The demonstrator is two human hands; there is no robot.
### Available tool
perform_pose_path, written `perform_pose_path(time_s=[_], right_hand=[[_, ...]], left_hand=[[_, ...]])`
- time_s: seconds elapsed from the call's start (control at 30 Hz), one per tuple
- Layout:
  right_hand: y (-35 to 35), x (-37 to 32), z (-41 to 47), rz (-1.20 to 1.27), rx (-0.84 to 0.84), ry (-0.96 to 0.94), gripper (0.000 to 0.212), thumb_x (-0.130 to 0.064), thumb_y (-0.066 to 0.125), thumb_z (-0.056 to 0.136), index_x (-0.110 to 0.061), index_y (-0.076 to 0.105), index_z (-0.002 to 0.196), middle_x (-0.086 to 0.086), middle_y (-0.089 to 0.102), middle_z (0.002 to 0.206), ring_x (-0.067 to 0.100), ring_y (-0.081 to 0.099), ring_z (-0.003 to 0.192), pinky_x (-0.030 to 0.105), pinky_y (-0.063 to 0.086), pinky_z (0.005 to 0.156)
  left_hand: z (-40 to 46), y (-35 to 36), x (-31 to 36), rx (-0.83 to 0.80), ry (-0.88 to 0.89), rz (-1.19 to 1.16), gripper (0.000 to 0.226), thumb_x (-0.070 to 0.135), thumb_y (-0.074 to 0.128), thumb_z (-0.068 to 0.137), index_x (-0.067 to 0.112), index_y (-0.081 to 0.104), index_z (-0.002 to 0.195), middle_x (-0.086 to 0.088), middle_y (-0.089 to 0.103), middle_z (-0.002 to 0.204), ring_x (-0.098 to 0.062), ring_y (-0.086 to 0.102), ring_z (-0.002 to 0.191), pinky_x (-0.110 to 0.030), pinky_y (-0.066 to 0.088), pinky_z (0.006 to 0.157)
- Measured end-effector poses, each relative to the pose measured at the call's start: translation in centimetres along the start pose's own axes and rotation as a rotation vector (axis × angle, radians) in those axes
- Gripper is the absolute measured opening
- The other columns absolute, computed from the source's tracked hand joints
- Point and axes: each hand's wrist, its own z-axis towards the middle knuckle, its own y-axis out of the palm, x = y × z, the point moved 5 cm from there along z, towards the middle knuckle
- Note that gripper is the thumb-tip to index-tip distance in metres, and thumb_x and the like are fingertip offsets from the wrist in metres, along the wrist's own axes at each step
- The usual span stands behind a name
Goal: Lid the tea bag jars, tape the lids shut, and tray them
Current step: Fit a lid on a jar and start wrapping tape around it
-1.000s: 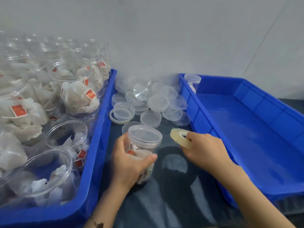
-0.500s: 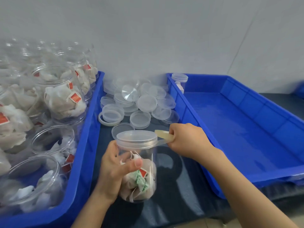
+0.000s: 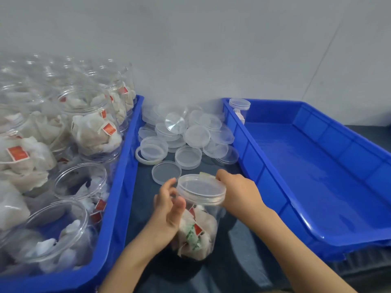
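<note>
Head view: lidded jar (image 3: 197, 220) of tea bags standing tilted on the dark table (image 3: 243, 261), at 6 o'clock of frame centre, between the two blue bins. Clear lid (image 3: 201, 190) sitting on its mouth. Left hand (image 3: 169, 210) cupping the jar's 9 o'clock side, fingers loosely curled against the wall below the lid, thumb lying across the front. Right hand (image 3: 237, 193) pressing at the lid's 3 o'clock edge, fingers closing on the tape roll (image 3: 206, 175), only a yellowish sliver of it showing at the lid's 1 o'clock rim. Whether tape is already bonding to the lid: cannot tell.

Loose lids (image 3: 186, 136) lying heaped at 12 o'clock of the jar, one single lid (image 3: 166, 172) resting just beside the left fingertips. Second tape ring (image 3: 148, 160) lying under a lid at 11 o'clock. Left bin (image 3: 124, 187) at 9 o'clock holding many open jars (image 3: 95, 127) of tea bags. Right tray (image 3: 317, 176) at 3 o'clock holding one lidded jar (image 3: 240, 108) in its far corner.
</note>
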Motion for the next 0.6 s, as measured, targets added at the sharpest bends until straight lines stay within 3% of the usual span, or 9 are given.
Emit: perform_pose_path(time_s=[0.03, 0.1, 0.2, 0.23, 0.3, 0.4, 0.5, 0.53, 0.6], right_hand=[[-0.2, -0.1, -0.1, -0.009, 0.011, 0.01, 0.018, -0.025, 0.046, 0.088, -0.023, 0.032, 0.078, -0.008, 0.035, 0.062, 0.018, 0.037, 0.054, 0.03, 0.022, 0.046], [-0.2, -0.2, -0.2, -0.058, 0.028, 0.037, 0.03, -0.021, 0.045, 0.088, -0.026, 0.023, 0.069, -0.008, 0.03, 0.062, 0.015, 0.031, 0.05, 0.029, 0.02, 0.044], [0.6, 0.2, -0.3, -0.097, 0.034, 0.139, 0.015, -0.017, 0.042, 0.088, -0.019, 0.03, 0.08, -0.005, 0.034, 0.063, 0.021, 0.035, 0.053, 0.028, 0.016, 0.043], [1.0, 0.3, -0.4, -0.095, 0.03, 0.172, 0.011, -0.016, 0.042, 0.088, -0.015, 0.032, 0.083, -0.003, 0.038, 0.065, 0.022, 0.036, 0.055, 0.028, 0.015, 0.043], [1.6, 0.3, -0.5, -0.096, 0.028, 0.204, 0.008, -0.014, 0.041, 0.088, -0.014, 0.034, 0.085, -0.002, 0.042, 0.065, 0.021, 0.038, 0.051, 0.028, 0.017, 0.043], [1.7, 0.2, -0.8, -0.066, 0.076, 0.221, 0.009, -0.019, 0.043, 0.087, -0.016, 0.035, 0.084, -0.005, 0.038, 0.06, 0.017, 0.037, 0.048, 0.027, 0.017, 0.042], [1.8, 0.3, -1.2, 0.005, 0.051, 0.146, 0.024, -0.03, 0.052, 0.081, -0.02, 0.03, 0.084, -0.01, 0.038, 0.064, 0.02, 0.041, 0.06, 0.026, 0.017, 0.044], [1.9, 0.4, -1.3, 0.033, 0.019, 0.112, 0.026, -0.03, 0.054, 0.079, -0.021, 0.03, 0.085, -0.01, 0.04, 0.067, 0.021, 0.043, 0.062, 0.026, 0.02, 0.045], [1.9, 0.5, -1.4, 0.131, -0.025, 0.07, 0.022, -0.026, 0.054, 0.079, -0.022, 0.035, 0.088, -0.007, 0.051, 0.076, 0.022, 0.049, 0.067, 0.028, 0.029, 0.048]], left_hand=[[-0.2, -0.3, -0.2, 0.096, 0.023, -0.023, 0.132, 0.103, 0.026, 0.035, 0.015, 0.03, 0.134, -0.001, 0.047, 0.115, -0.014, 0.048, 0.109, -0.033, 0.038, 0.1], [-0.6, -0.4, 0.0, 0.159, 0.085, -0.038, 0.098, 0.097, 0.033, 0.051, 0.028, 0.036, 0.121, 0.002, 0.048, 0.114, -0.005, 0.051, 0.105, -0.023, 0.041, 0.092], [-0.9, -0.4, 0.5, 0.21, 0.139, -0.015, 0.043, 0.062, 0.047, 0.081, 0.038, 0.042, 0.116, 0.012, 0.052, 0.122, 0.0, 0.052, 0.11, -0.026, 0.044, 0.094], [-1.0, -0.4, 0.8, 0.257, 0.146, -0.02, 0.033, 0.05, 0.048, 0.084, 0.037, 0.046, 0.114, 0.014, 0.055, 0.119, 0.001, 0.053, 0.11, -0.028, 0.045, 0.095], [-1.2, -0.4, 1.2, 0.338, 0.113, -0.018, 0.026, 0.044, 0.044, 0.084, 0.04, 0.052, 0.108, 0.02, 0.061, 0.112, 0.005, 0.055, 0.106, -0.024, 0.046, 0.094], [-1.4, 0.2, 0.8, 0.331, 0.04, 0.032, 0.046, 0.061, 0.042, 0.081, 0.045, 0.047, 0.123, 0.02, 0.056, 0.126, 0.002, 0.05, 0.118, -0.016, 0.04, 0.096], [-1.0, 1.1, 0.6, 0.254, -0.033, 0.206, 0.117, 0.084, 0.058, 0.047, 0.029, 0.027, 0.145, 0.014, 0.038, 0.141, -0.005, 0.038, 0.129, -0.024, 0.035, 0.099], [-0.8, 1.1, 0.6, 0.269, -0.062, 0.254, 0.129, 0.084, 0.061, 0.037, 0.026, 0.024, 0.146, 0.011, 0.038, 0.143, -0.009, 0.039, 0.129, -0.025, 0.036, 0.098], [-0.2, 0.5, 0.3, 0.323, -0.095, 0.261, 0.124, 0.072, 0.073, 0.038, 0.025, 0.028, 0.144, 0.005, 0.045, 0.141, -0.014, 0.046, 0.125, -0.031, 0.041, 0.099]])
